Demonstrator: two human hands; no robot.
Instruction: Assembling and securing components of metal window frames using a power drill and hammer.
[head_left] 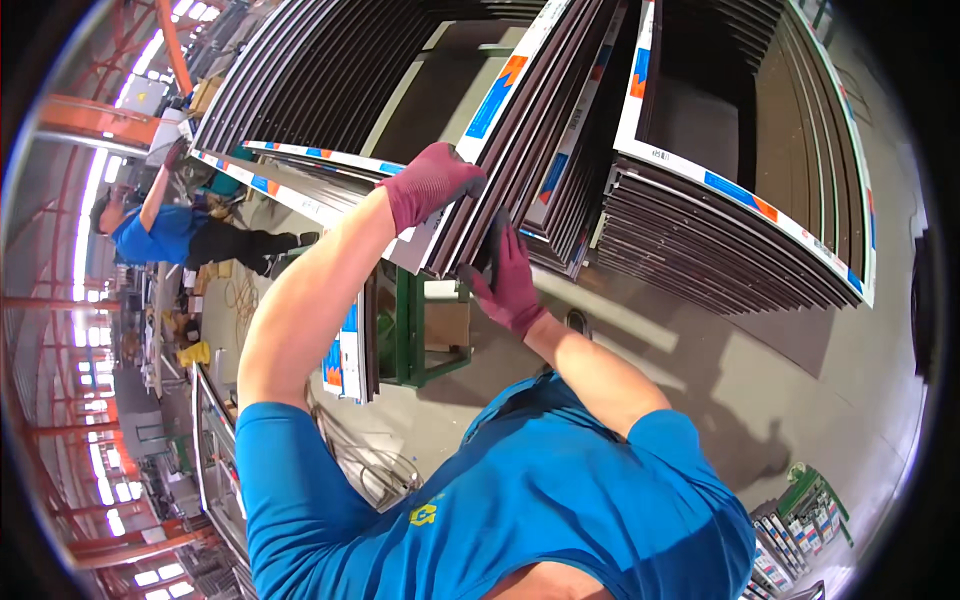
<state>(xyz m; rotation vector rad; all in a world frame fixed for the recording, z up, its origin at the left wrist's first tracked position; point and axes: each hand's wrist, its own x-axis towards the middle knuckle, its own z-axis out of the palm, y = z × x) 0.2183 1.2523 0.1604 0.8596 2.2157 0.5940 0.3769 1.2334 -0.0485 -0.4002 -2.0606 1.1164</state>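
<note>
My left hand (430, 187), in a maroon glove, is closed over the upper edge of a dark profile frame (497, 98) with white, blue and orange film strips. It grips near the corner at the close end of the stack. My right hand (512, 282), also in a maroon glove with dark fingertips, lies lower against the corner of the same group of frames. Its fingers are stretched upward and its thumb stands apart. Several frames stand on edge side by side here, and their corners point toward me.
More stacked frames (735, 235) stand to the right and at the far left (300, 90). Below the left stack is a green metal stand (408, 335). A co-worker in a blue shirt (165, 232) reaches up at the far left. Cables (375, 465) lie on the floor.
</note>
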